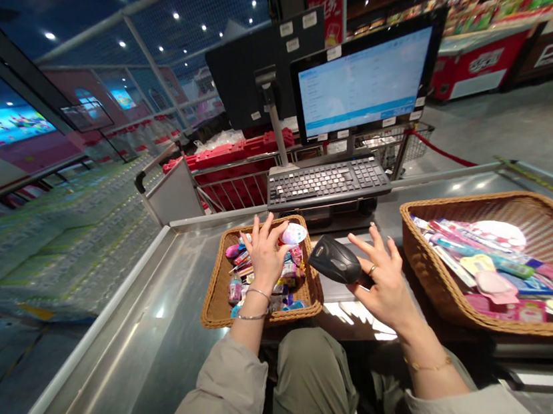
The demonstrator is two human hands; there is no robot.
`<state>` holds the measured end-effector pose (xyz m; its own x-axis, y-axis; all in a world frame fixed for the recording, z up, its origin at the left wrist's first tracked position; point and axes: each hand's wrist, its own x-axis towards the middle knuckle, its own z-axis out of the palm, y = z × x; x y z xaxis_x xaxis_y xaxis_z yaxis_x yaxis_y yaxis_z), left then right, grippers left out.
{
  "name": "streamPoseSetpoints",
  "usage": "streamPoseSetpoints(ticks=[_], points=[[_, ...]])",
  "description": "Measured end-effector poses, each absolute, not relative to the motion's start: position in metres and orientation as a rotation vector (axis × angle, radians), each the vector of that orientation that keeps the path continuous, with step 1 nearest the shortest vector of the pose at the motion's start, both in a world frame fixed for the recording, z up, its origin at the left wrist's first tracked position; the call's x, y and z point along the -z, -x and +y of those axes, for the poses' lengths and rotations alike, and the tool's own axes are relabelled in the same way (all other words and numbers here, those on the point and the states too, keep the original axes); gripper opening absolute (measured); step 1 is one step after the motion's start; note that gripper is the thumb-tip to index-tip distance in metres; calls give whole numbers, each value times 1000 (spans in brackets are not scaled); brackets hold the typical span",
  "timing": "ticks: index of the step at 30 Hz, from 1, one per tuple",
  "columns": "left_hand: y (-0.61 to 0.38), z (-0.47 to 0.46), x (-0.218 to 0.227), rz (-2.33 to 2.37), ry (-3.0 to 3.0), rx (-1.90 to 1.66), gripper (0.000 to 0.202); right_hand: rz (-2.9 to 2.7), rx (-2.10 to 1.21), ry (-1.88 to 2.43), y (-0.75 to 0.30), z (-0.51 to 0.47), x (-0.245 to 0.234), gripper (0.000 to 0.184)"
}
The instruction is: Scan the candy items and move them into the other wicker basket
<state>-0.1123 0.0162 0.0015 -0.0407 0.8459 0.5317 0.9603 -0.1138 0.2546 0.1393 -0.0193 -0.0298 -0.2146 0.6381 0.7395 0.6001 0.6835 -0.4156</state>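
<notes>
My left hand (263, 252) hovers over a small wicker basket (216, 302) filled with several small packaged items. Its fingers pinch a round pale package (293, 234) at the basket's far right corner. My right hand (384, 274) holds a black handheld barcode scanner (334, 260) between the two baskets, thumb and palm against its handle, the other fingers spread upward.
A larger wicker basket (534, 215) on the right holds several flat packs. A keyboard (327, 182) and a lit monitor (364, 80) stand behind, on a steel counter (137, 345). Red shopping baskets (234, 155) sit beyond. Stacked goods lie at left.
</notes>
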Motion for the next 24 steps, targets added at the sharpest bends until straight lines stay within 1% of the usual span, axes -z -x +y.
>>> streamPoseSetpoints(ticks=[24], points=[[112, 16, -1, -1944, 2016, 916, 51, -1901, -51, 937, -140, -20, 29, 24]])
